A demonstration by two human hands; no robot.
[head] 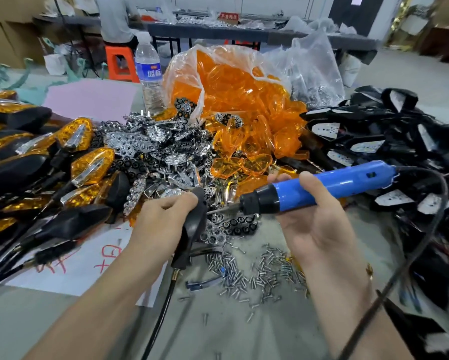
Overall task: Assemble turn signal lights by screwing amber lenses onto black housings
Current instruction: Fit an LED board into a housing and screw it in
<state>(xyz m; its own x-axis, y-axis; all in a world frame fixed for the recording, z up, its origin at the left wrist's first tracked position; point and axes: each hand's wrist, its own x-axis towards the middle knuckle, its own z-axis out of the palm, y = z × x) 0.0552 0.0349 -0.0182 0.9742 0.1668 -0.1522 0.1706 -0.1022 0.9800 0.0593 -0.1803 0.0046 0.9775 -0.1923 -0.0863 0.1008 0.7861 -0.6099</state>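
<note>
My left hand [161, 219] grips a black housing [196, 222] edge-on, its stalk and cable hanging down toward me. My right hand [314, 219] holds a blue electric screwdriver [319, 187] sideways, with the bit [219, 210] pointing left at the housing. Loose amber lenses [244, 162] spill from a clear plastic bag [233, 81] at the centre back. Small screws [265, 271] lie scattered on the table below my hands. Finished amber-and-black lights [88, 157] are piled at the left.
Chrome reflector pieces [150, 141] heap in the middle. Empty black housings with cables [389, 141] fill the right side. A water bottle [149, 71] stands behind the heap. White paper with red writing [93, 258] lies under my left arm. A person sits on an orange stool [120, 62] at the back.
</note>
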